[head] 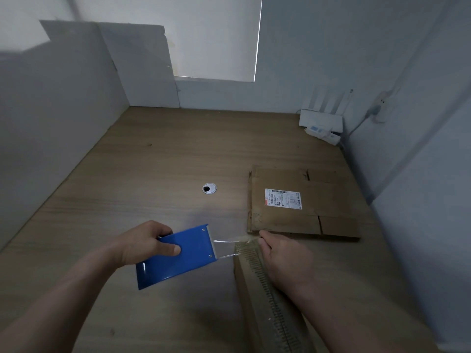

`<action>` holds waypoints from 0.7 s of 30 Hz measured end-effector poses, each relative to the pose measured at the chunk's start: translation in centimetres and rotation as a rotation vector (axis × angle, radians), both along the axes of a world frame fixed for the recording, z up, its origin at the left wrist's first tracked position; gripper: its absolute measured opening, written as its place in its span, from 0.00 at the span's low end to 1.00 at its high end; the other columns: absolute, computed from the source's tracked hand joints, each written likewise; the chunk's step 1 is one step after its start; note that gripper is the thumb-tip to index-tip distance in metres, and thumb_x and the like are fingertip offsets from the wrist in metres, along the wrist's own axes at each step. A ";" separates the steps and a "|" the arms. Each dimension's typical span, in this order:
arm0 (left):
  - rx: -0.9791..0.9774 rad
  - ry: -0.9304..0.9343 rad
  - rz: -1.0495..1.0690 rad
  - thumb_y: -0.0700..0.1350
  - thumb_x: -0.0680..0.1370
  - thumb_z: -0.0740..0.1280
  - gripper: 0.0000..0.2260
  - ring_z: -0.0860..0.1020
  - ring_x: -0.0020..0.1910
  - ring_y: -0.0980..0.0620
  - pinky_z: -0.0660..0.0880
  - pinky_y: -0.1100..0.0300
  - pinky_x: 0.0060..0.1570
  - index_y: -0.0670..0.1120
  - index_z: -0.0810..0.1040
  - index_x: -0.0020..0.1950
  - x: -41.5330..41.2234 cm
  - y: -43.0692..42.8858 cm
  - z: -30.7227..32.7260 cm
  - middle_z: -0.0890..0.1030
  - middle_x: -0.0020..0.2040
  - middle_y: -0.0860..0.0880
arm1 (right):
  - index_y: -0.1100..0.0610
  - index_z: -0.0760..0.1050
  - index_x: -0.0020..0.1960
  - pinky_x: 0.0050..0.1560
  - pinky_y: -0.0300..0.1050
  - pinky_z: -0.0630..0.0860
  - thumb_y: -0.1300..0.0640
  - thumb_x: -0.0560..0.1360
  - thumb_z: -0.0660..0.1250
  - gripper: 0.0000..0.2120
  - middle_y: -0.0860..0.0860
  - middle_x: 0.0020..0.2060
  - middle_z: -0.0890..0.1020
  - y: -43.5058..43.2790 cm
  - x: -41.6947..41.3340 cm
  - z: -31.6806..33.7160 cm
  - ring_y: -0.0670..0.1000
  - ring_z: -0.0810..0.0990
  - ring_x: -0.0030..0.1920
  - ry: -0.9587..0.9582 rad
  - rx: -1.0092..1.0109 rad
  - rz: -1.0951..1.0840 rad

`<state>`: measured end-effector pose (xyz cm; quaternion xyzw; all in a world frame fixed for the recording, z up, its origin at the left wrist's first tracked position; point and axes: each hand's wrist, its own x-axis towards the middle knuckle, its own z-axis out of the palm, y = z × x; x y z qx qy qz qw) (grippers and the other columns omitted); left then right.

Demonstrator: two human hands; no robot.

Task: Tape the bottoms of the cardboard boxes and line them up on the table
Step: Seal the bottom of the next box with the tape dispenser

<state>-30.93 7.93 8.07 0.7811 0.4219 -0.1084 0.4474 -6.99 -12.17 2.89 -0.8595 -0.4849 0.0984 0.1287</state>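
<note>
Stretching clear tape (226, 248) from a blue dispenser (178, 256) to an upright cardboard box (257, 281).
The left hand (142, 243) grips the glossy dispenser; the right hand (283, 258) lies on the box's ribbed edge, its finger curl hidden. A flattened box (300, 200) lies on the wood-grain table (153, 161).

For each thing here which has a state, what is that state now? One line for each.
left hand: grips the tape dispenser.
tape dispenser: held, tilted, tape drawn out.
tape: stretched from the dispenser to the near box.
right hand: rests on the near box at the tape's end; fingers hidden.
near box: tape stuck at its far end.
flat box: folded flat on the table, label up.
</note>
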 end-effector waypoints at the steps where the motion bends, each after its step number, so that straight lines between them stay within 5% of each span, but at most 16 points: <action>1: 0.016 0.014 0.008 0.57 0.69 0.71 0.16 0.82 0.43 0.45 0.73 0.54 0.43 0.46 0.83 0.46 0.0 -0.1 -0.1 0.85 0.42 0.47 | 0.45 0.75 0.67 0.51 0.46 0.76 0.43 0.83 0.52 0.19 0.43 0.61 0.81 0.1 0.0 -0.2 0.49 0.80 0.58 0.003 0.009 0.003; 5: 0.125 0.132 0.017 0.56 0.74 0.72 0.13 0.80 0.44 0.47 0.71 0.56 0.41 0.46 0.81 0.45 2.0 -1.3 -0.9 0.82 0.44 0.46 | 0.47 0.80 0.55 0.41 0.46 0.76 0.45 0.80 0.54 0.17 0.44 0.55 0.81 0.3 0.0 -1.4 0.51 0.82 0.51 -0.079 0.149 0.027; 9: 0.271 0.251 0.023 0.59 0.73 0.70 0.15 0.78 0.42 0.49 0.72 0.56 0.40 0.47 0.78 0.44 4.5 -3.0 -1.3 0.79 0.42 0.48 | 0.51 0.80 0.60 0.50 0.55 0.79 0.51 0.76 0.57 0.18 0.56 0.61 0.81 0.4 0.0 -2.1 0.58 0.80 0.62 -0.200 0.246 0.128; 17: 0.492 0.415 -0.072 0.56 0.74 0.66 0.11 0.75 0.42 0.50 0.69 0.58 0.38 0.50 0.71 0.41 8.1 -4.6 1.3 0.74 0.40 0.52 | 0.52 0.82 0.51 0.46 0.48 0.76 0.53 0.74 0.59 0.14 0.49 0.50 0.83 1.1 0.3 -1.9 0.52 0.81 0.50 -0.232 0.280 0.443; 21: 0.539 0.456 -0.122 0.49 0.73 0.63 0.07 0.77 0.47 0.43 0.78 0.47 0.51 0.49 0.68 0.40 8.9 -5.8 1.1 0.75 0.44 0.49 | 0.51 0.82 0.55 0.44 0.48 0.79 0.52 0.75 0.58 0.16 0.48 0.50 0.84 1.2 0.2 -1.5 0.51 0.81 0.48 -0.208 0.234 0.511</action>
